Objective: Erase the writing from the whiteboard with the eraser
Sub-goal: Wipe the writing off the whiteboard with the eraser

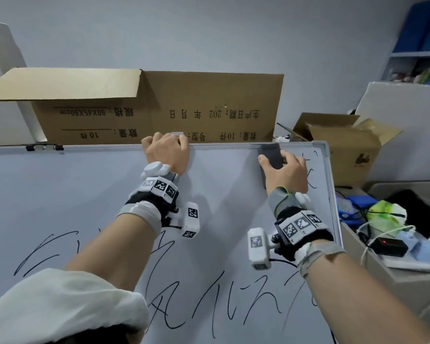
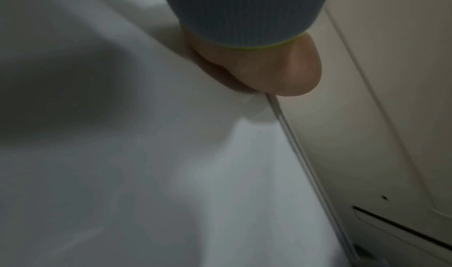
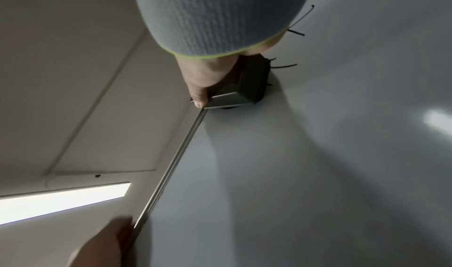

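Note:
A large whiteboard (image 1: 90,194) leans in front of me, with black handwriting (image 1: 174,289) across its lower half and a few strokes at its top right corner (image 1: 313,175). My right hand (image 1: 286,170) grips a dark grey eraser (image 1: 271,155) and presses it flat on the board just under the top frame; in the right wrist view the eraser (image 3: 249,87) sits beside black strokes. My left hand (image 1: 168,151) curls over the board's top edge (image 2: 288,128), fingers hidden behind the frame, and holds it steady.
A big cardboard box (image 1: 159,108) stands behind the board. A smaller open carton (image 1: 343,145) and a cluttered bin with cables and a black device (image 1: 390,245) lie to the right. A black clip (image 1: 45,147) sits on the frame's top left.

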### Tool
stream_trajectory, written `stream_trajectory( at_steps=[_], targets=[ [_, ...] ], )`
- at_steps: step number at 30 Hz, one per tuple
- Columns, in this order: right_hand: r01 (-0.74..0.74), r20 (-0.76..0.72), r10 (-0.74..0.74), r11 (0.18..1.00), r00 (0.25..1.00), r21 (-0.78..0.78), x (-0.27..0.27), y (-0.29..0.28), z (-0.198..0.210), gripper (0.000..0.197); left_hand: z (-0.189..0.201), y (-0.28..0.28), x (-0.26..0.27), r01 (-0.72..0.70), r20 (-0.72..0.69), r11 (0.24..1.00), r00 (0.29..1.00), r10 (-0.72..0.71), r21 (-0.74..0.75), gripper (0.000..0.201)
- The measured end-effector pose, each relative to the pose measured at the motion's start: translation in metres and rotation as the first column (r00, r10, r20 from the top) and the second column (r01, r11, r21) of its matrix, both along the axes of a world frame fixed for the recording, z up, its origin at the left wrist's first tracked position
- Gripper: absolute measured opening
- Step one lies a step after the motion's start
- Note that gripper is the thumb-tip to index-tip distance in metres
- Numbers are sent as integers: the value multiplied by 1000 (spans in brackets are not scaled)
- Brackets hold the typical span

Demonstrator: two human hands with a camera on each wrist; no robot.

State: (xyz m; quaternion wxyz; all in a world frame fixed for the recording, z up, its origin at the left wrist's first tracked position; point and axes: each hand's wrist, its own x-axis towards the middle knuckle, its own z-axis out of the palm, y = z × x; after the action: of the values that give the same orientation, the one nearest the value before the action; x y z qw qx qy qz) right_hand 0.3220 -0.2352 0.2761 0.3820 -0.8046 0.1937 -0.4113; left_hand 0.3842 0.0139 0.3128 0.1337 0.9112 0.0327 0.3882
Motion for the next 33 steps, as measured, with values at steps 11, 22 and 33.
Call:
stream_trajectory(
  at_steps=[11, 22, 33],
  targets=[
    [61, 39, -62, 998, 997, 14, -20, -84, 6, 54, 17, -157, -1, 305, -99, 947, 950, -295, 103, 43],
    [71, -6, -71, 997, 997, -13, 3, -113, -7, 61, -1, -161, 1, 230, -118, 967, 969, -216, 114, 48],
    [35, -103, -36, 999, 994, -17, 5, -124, 8, 61, -3, -160, 2, 243, -68, 967, 969, -238, 82, 43]
  ],
)
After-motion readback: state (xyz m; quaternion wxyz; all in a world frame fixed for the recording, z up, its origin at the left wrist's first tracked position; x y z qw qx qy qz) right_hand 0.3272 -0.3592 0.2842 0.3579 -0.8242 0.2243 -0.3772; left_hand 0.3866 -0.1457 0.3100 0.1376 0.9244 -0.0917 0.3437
